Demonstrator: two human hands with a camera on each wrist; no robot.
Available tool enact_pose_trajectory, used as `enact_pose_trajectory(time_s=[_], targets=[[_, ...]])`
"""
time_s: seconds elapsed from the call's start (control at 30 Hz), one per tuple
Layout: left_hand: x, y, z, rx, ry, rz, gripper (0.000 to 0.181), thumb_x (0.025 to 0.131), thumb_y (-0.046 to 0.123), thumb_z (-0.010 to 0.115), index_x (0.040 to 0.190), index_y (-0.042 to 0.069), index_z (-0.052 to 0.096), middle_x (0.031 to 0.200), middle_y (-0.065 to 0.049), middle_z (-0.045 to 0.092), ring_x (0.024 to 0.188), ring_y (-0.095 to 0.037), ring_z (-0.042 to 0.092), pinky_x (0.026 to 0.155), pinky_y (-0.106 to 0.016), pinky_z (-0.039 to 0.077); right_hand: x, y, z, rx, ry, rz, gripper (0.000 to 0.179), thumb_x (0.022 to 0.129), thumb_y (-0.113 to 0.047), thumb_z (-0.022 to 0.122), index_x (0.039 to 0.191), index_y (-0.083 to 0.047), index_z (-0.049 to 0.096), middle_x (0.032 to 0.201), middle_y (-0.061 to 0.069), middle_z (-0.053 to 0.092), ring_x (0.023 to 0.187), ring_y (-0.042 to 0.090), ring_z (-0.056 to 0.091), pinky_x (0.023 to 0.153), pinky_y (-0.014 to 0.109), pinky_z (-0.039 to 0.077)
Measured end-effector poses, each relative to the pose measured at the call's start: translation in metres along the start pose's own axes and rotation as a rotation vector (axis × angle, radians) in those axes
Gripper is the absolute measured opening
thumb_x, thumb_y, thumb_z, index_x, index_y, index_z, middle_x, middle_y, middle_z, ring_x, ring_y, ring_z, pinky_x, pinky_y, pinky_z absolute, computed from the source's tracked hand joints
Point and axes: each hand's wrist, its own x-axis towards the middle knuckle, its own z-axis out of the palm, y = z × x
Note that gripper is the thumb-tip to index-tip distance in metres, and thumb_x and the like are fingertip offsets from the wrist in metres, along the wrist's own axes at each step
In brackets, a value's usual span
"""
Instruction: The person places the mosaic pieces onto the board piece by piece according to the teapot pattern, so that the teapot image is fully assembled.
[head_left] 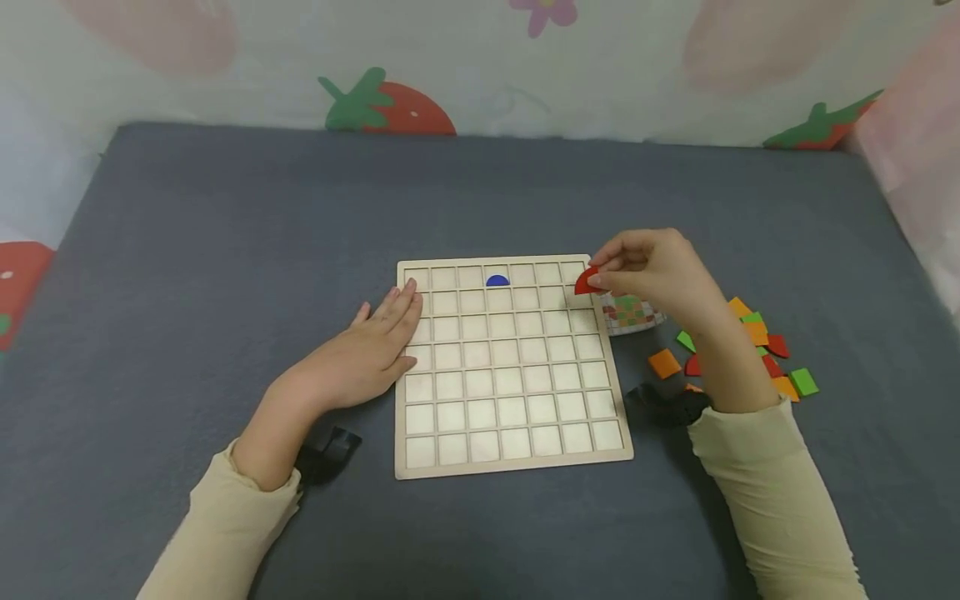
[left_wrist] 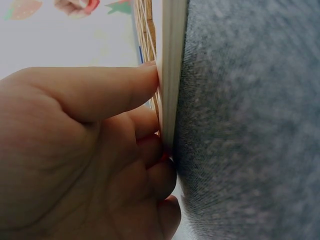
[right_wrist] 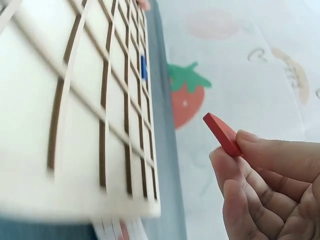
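A wooden grid board [head_left: 514,468] with rows of square cells lies on the grey table. One blue semicircular piece [head_left: 497,281] sits in its top row. The left hand [head_left: 367,350] rests on the board's left edge with fingers extended; its thumb [left_wrist: 120,92] touches the rim in the left wrist view. Between thumb and fingers the right hand [head_left: 648,271] pinches a red curved-edge piece [head_left: 586,282], above the board's upper right corner. In the right wrist view that red piece [right_wrist: 222,134] is tilted and clear of the board.
Right of the board, partly behind the right forearm, lies a loose pile of orange, green and red pieces [head_left: 756,333]. A printed pattern sheet [head_left: 633,312] pokes out from under the board's right side. A strawberry-print cloth [head_left: 600,92] hangs behind the table.
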Motion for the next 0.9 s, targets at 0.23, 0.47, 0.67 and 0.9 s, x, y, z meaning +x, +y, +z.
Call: enact_pose_trajectory(time_s=[0.23, 0.47, 0.67, 0.9], targets=[[0.000, 0.001, 0.000, 0.010, 0.012, 0.003, 0.065, 0.101, 0.017, 0.042, 0.148, -0.006, 0.004, 0.155, -0.020, -0.006, 0.142, -0.034, -0.003, 0.110, -0.056, 0.005, 0.021, -0.009, 0.026, 0.060, -0.065, 0.002, 0.011, 0.085, -0.004, 0.069, 0.094, 0.002, 0.066, 0.081, 0.012, 0.065, 0.072, 0.028, 0.067, 0.065, 0.035, 0.055], [-0.001, 0.002, -0.002, 0.012, 0.020, 0.004, 0.064, 0.100, 0.016, 0.042, 0.148, -0.007, 0.006, 0.155, -0.022, -0.004, 0.142, -0.035, -0.001, 0.110, -0.056, 0.006, 0.037, -0.021, 0.054, 0.154, -0.156, 0.032, 0.012, 0.082, 0.000, 0.069, 0.093, 0.005, 0.066, 0.086, 0.016, 0.066, 0.073, 0.027, 0.068, 0.065, 0.036, 0.056], [-0.002, 0.002, -0.002, 0.016, 0.024, 0.003, 0.064, 0.100, 0.016, 0.043, 0.148, -0.008, 0.007, 0.155, -0.022, -0.004, 0.142, -0.036, -0.001, 0.110, -0.057, 0.006, 0.045, -0.031, 0.073, 0.233, -0.191, 0.090, 0.010, 0.080, 0.003, 0.070, 0.089, 0.005, 0.066, 0.089, 0.016, 0.066, 0.073, 0.025, 0.068, 0.066, 0.034, 0.056], [-0.001, 0.003, -0.003, 0.018, 0.022, 0.003, 0.064, 0.100, 0.016, 0.042, 0.148, -0.008, 0.007, 0.155, -0.022, -0.004, 0.142, -0.036, -0.001, 0.110, -0.057, 0.006, 0.053, -0.036, 0.086, 0.176, -0.206, 0.107, 0.011, 0.080, -0.001, 0.073, 0.088, 0.003, 0.068, 0.083, 0.013, 0.067, 0.070, 0.023, 0.068, 0.062, 0.029, 0.055]])
